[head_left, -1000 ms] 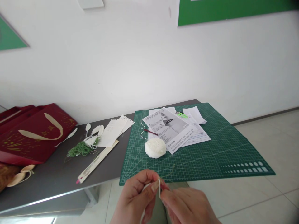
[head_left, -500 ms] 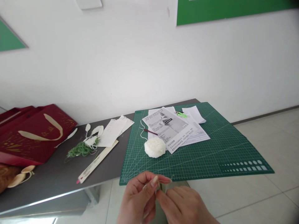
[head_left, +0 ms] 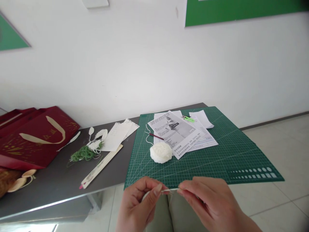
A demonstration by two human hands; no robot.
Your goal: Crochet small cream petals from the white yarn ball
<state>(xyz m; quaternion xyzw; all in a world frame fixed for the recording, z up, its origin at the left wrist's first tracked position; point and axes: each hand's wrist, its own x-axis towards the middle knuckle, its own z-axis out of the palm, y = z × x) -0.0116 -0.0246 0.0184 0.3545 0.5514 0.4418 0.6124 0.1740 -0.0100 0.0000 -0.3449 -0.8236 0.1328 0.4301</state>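
Observation:
My left hand (head_left: 140,203) and my right hand (head_left: 212,203) are held together just in front of the table's near edge. Both pinch a short white strand of yarn (head_left: 170,190) stretched level between their fingertips. The left fingers are curled round a small white piece I cannot make out. Beyond them a ball of white yarn (head_left: 161,152) lies on the green cutting mat (head_left: 217,158), with a dark red crochet hook (head_left: 156,136) beside it.
Printed instruction sheets (head_left: 180,132) lie on the mat. On the grey table (head_left: 60,180) to the left are green yarn (head_left: 83,153), white crocheted petals (head_left: 98,137), paper slips (head_left: 118,133), a long flat packet (head_left: 101,166) and a red gift bag (head_left: 33,138).
My right hand has moved right and up, drawing the strand out level between both hands; before, the fingertips were bunched together with the strand upright.

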